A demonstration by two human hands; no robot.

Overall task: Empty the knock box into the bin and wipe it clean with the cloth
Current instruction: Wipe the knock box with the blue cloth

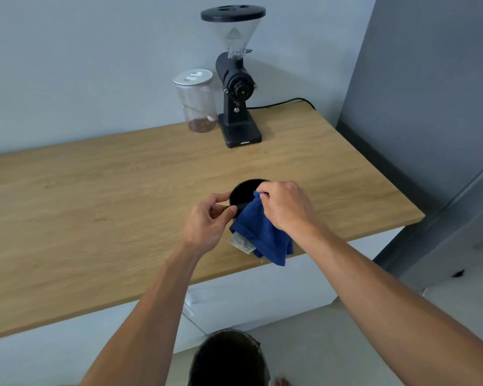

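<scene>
A round black knock box [241, 192] stands on the wooden counter [123, 190] near its front edge. My left hand [209, 218] pinches the box's left rim and the end of its crossbar. My right hand [283, 207] grips a blue cloth [262, 235] and presses its top into the box's right side. The rest of the cloth hangs down over the box's front, with a white label at its lower left. On the floor below, between my arms, stands a dark bin [229, 358] with an open top.
At the back of the counter stand a black coffee grinder [236, 87] with a clear hopper and a glass jar [197, 101] holding some beans. The grinder's cable runs right. A grey wall panel [430, 107] borders the counter's right end. White cabinet fronts lie under the counter.
</scene>
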